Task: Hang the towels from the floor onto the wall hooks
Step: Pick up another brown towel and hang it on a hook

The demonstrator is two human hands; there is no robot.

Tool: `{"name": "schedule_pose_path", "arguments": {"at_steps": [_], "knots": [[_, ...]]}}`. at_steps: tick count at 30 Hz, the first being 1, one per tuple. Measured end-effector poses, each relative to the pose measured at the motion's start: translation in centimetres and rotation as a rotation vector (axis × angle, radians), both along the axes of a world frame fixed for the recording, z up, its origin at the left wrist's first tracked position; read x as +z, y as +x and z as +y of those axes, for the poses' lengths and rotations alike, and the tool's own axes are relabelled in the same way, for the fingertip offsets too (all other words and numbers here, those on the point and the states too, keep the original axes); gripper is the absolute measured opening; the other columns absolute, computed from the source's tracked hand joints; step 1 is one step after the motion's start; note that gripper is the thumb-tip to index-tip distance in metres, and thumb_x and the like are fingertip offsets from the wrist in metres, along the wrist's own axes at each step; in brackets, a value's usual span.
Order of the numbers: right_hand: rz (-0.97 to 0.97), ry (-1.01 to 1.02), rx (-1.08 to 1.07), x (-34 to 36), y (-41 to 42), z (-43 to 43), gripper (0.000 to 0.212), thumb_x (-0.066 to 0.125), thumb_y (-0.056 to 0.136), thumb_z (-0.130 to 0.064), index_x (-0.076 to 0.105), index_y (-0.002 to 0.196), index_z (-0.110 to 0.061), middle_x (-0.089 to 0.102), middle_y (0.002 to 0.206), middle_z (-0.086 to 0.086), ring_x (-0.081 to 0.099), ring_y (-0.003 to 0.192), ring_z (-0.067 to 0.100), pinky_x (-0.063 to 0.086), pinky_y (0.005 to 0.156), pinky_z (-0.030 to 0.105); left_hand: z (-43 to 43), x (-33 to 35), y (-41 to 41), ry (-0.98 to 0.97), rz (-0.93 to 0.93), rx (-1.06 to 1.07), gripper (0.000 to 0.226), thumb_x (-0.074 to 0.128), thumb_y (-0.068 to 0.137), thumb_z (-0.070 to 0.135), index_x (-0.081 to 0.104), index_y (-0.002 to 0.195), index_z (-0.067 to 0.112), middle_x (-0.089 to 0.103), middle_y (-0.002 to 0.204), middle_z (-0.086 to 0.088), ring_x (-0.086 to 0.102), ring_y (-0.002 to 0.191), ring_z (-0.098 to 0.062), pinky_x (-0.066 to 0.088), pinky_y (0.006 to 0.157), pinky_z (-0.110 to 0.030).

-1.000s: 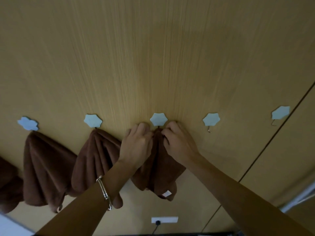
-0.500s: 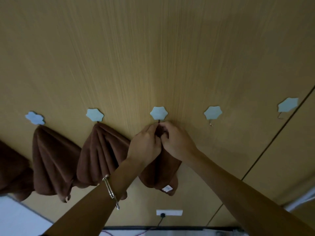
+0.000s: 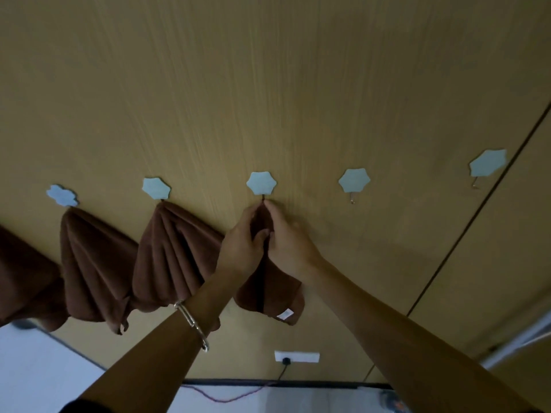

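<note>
Towels (image 3: 176,257) dark brown, one w/ small white tag (image 3: 284,314). Hooks (image 3: 261,183) pale blue flower shapes on tan wood-grain wall (image 3: 268,84). Bracelet (image 3: 190,320) silver; outlet (image 3: 296,356) white.

The wood-grain wall (image 3: 268,84) carries five pale hooks (image 3: 354,180) in a mid-frame row; brown towels (image 3: 95,263) hang under the left two.
</note>
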State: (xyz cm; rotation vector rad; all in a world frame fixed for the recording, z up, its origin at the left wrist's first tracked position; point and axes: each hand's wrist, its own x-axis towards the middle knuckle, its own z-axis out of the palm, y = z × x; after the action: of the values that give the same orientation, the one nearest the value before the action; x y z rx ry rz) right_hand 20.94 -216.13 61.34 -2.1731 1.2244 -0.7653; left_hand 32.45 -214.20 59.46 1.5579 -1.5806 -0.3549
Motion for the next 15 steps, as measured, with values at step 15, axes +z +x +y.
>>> {"name": "schedule_pose_path", "arguments": {"at_steps": [15], "knots": [[0.078, 0.247, 0.146, -6.7, -1.6, 3.4, 0.057, 0.049, 0.097, -0.023, 0.026, 0.147, -0.011, 0.054, 0.132, 0.011, 0.055, 0.117, 0.029, 0.042, 0.088, 0.028, 2.9, -3.2, -3.1, 0.253, -0.155, 0.137, 0.077, 0.035, 0.085, 0.032, -0.003, 0.151, 0.018, 0.041, 0.142, -0.016, 0.054, 0.112, -0.034, 0.047, 0.094, -0.039]]}}
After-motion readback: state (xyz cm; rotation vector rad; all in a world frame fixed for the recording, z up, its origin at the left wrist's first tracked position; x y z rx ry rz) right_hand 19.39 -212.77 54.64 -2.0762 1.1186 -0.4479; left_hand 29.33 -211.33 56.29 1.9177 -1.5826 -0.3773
